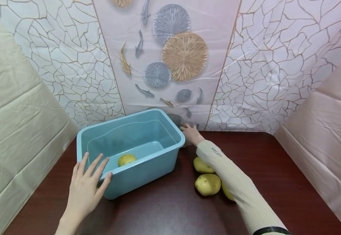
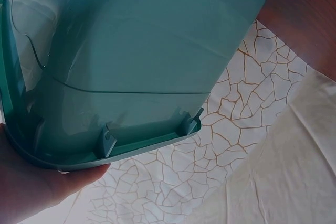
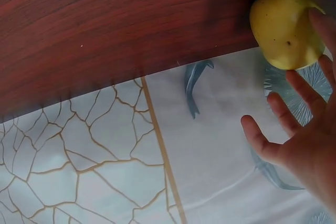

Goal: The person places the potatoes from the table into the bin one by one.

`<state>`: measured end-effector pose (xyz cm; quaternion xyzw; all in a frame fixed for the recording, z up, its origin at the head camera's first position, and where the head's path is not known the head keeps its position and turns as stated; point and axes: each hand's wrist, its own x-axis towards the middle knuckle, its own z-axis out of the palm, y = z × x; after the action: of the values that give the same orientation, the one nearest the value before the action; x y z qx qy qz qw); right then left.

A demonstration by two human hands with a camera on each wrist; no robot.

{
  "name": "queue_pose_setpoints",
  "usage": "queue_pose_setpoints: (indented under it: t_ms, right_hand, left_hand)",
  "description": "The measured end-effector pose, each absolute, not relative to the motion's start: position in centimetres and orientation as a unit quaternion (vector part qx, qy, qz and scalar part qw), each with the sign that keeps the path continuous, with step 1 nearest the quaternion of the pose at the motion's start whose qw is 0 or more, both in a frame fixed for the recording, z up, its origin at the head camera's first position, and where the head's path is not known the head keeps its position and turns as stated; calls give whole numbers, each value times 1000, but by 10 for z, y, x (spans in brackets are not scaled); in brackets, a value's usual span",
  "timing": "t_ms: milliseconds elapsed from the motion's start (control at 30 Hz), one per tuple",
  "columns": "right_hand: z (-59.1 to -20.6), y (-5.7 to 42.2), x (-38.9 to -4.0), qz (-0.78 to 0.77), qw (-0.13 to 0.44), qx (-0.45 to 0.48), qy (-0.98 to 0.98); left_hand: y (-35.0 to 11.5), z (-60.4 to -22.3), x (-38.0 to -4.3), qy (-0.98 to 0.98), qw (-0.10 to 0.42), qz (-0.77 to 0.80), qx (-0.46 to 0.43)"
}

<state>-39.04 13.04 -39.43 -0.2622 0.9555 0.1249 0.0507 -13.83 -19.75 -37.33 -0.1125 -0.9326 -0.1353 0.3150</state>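
In the head view my left hand rests at the near left corner of a light blue plastic basin, fingers straight and spread over the rim. Its thumb lies along the rim's outer side in the left wrist view. My right hand is beyond the basin's right end. In the right wrist view its thumb lies across a yellow potato, with fingertips at the potato's lower edge and the other fingers spread away. Another potato lies inside the basin, partly hidden by the near wall.
Beside the basin, near my right forearm, lie a potato, a second potato and a third potato half hidden by the sleeve. Patterned cloth stands behind the dark red table, with beige cloth at both sides.
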Motion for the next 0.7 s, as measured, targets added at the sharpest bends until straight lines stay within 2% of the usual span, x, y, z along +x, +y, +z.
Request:
queue_pose_setpoints:
  t_ms: [333,700]
  right_hand:
    - [-393,149,-377,167,35,-274,946]
    - [-395,164,-370,144,22,-294,945]
  left_hand:
    - [-197,-373,-138,-933,315,-132,-113]
    - [-196,-374,-138,-934,313,-130,-111]
